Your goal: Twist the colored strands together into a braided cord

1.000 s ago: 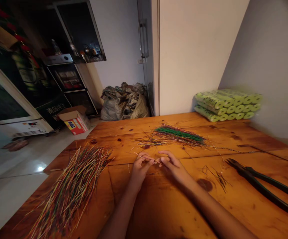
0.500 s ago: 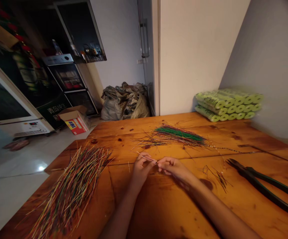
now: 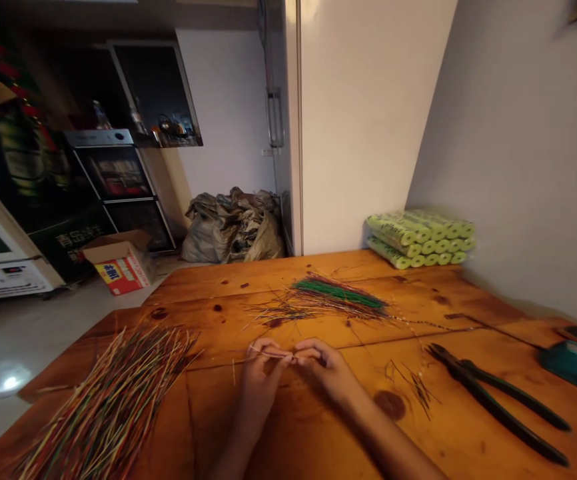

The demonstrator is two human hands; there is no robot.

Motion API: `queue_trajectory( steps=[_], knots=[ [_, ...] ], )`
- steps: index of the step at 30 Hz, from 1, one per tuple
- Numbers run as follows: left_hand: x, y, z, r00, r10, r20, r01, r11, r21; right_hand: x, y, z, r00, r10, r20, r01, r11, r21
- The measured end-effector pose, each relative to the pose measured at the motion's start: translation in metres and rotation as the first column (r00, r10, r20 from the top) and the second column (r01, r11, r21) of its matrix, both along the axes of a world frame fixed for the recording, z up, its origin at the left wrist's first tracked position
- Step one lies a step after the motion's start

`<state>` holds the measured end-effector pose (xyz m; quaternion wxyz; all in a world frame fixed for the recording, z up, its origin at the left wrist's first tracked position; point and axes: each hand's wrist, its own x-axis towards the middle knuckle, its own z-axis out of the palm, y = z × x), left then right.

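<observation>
Over the wooden table (image 3: 248,427), my left hand (image 3: 264,373) pinches a few thin, pinkish wires (image 3: 273,354) that stick out to the left past its fingers. My right hand (image 3: 326,370) is closed with its fingertips at the right end of these wires, touching or nearly touching the left fingertips. What exactly lies between the right fingertips is too small to make out. Left of the hands spreads a large heap of multicoloured wires (image 3: 113,400). Beyond them lies a second bundle of wires (image 3: 338,293), green in the middle and reddish at the sides.
To the right lie long-handled pliers (image 3: 493,397), some short wire scraps (image 3: 418,387) and a teal object (image 3: 576,367). Stacked green-yellow rolls (image 3: 418,240) stand at the far right by the wall. On the floor are a cardboard box (image 3: 121,263) and bulging sacks (image 3: 233,227).
The camera view has tilted up and turned right, so the scene sits lower and further left. Both hands remain together at the wires, with the right fingers slightly shifted.
</observation>
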<state>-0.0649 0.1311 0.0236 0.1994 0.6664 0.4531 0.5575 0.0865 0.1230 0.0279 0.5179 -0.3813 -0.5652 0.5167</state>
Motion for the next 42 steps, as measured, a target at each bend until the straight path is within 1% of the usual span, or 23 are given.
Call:
queue_trajectory(
  steps=[2,4,7,10,12,16,18,20,24,27,30,33,35,37,39,42],
  knots=[
    [0.000,0.000,-0.001,1.000,0.011,0.002,-0.011,1.000,0.007,0.000,0.002,-0.002,0.999,-0.018,-0.042,0.017,1.000,-0.024],
    [0.001,0.001,-0.002,0.999,0.011,0.033,-0.010,1.000,-0.008,0.000,0.001,-0.002,0.997,-0.069,-0.036,0.070,0.997,0.012],
    [0.002,0.004,-0.005,0.994,-0.026,0.104,0.033,0.997,-0.067,-0.002,-0.003,0.001,0.984,-0.169,0.048,0.163,0.981,0.104],
    [0.001,0.006,-0.008,0.982,-0.054,0.181,0.075,0.991,-0.109,-0.003,-0.009,0.006,0.959,-0.228,0.170,0.190,0.958,0.215],
    [0.001,0.007,-0.009,0.975,-0.055,0.215,0.082,0.990,-0.119,-0.003,-0.010,0.007,0.955,-0.221,0.196,0.170,0.955,0.244],
    [0.001,0.006,-0.008,0.971,-0.037,0.236,0.071,0.988,-0.137,-0.001,-0.005,0.004,0.974,-0.163,0.155,0.139,0.978,0.157],
    [0.001,0.006,-0.008,0.971,-0.019,0.237,0.057,0.987,-0.152,0.000,-0.001,0.001,0.971,-0.149,0.188,0.126,0.983,0.130],
    [0.001,0.006,-0.008,0.972,-0.006,0.235,0.045,0.986,-0.162,0.000,0.000,0.000,0.964,-0.151,0.217,0.124,0.984,0.131],
    [0.002,0.006,-0.007,0.970,-0.031,0.241,0.070,0.985,-0.157,0.001,-0.001,0.003,0.961,-0.178,0.212,0.154,0.980,0.125],
    [0.003,0.005,-0.004,0.968,-0.047,0.247,0.086,0.985,-0.149,0.001,-0.002,0.004,0.967,-0.154,0.202,0.135,0.985,0.108],
    [0.004,0.005,-0.004,0.968,-0.056,0.244,0.094,0.985,-0.145,0.000,-0.002,0.004,0.965,-0.161,0.208,0.130,0.980,0.153],
    [0.003,0.006,-0.004,0.964,-0.075,0.253,0.112,0.985,-0.133,0.001,-0.005,0.006,0.940,-0.210,0.269,0.139,0.956,0.258],
    [0.002,0.005,-0.004,0.960,-0.081,0.267,0.119,0.985,-0.129,0.002,-0.008,0.009,0.914,-0.233,0.331,0.113,0.932,0.345],
    [0.001,0.004,-0.003,0.957,-0.082,0.278,0.121,0.985,-0.125,0.004,-0.010,0.012,0.902,-0.220,0.372,0.062,0.917,0.394],
    [0.000,0.002,-0.001,0.955,-0.078,0.285,0.115,0.987,-0.112,0.005,-0.010,0.015,0.920,-0.174,0.351,0.033,0.927,0.373],
    [0.001,0.000,0.002,0.959,-0.094,0.268,0.125,0.987,-0.098,0.007,-0.006,0.014,0.958,-0.119,0.260,0.057,0.971,0.232]
  ],
)
